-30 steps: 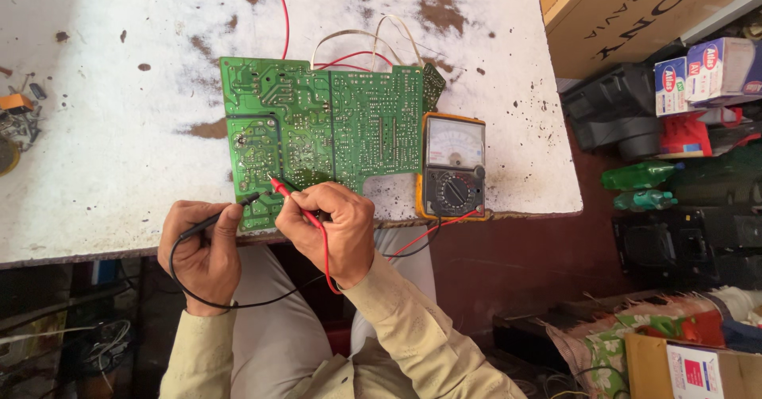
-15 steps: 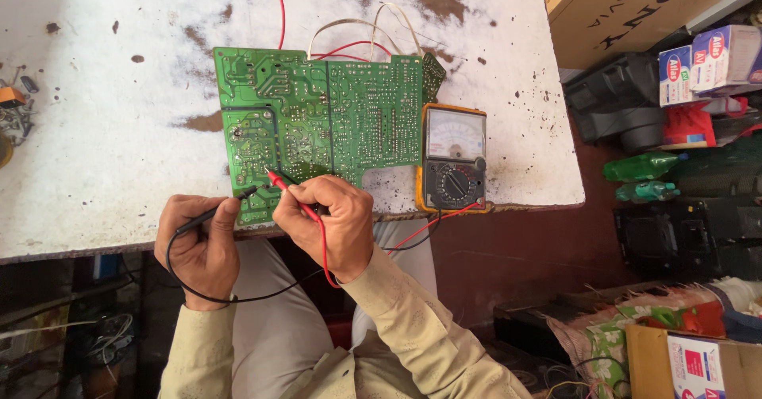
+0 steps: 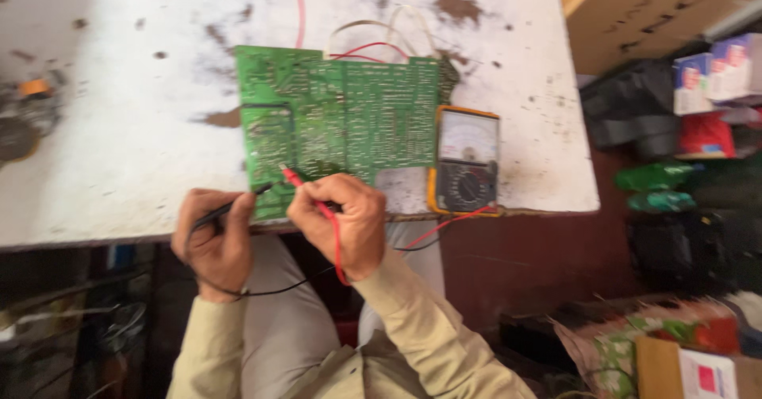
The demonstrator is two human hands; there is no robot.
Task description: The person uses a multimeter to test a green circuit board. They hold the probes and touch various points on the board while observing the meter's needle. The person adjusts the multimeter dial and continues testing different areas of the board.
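A green circuit board (image 3: 341, 121) lies solder side up on a stained white table (image 3: 119, 153). My right hand (image 3: 343, 224) grips a red test probe (image 3: 295, 181), its tip touching the board's near left part. My left hand (image 3: 213, 239) grips a black test probe (image 3: 238, 200), its tip at the board's near left edge. An analogue meter with an orange case (image 3: 467, 161) sits right of the board at the table's near edge. Red and black leads run from it under the table edge to my hands.
Red and white wires (image 3: 373, 38) leave the board's far edge. Small parts (image 3: 28, 113) lie at the table's left. Cardboard boxes (image 3: 651, 10), coloured cartons (image 3: 714, 73) and green bottles (image 3: 655, 188) crowd the floor on the right.
The view has shifted a little and is blurred now. Both hands stay at the board's near left corner with the probes on it.
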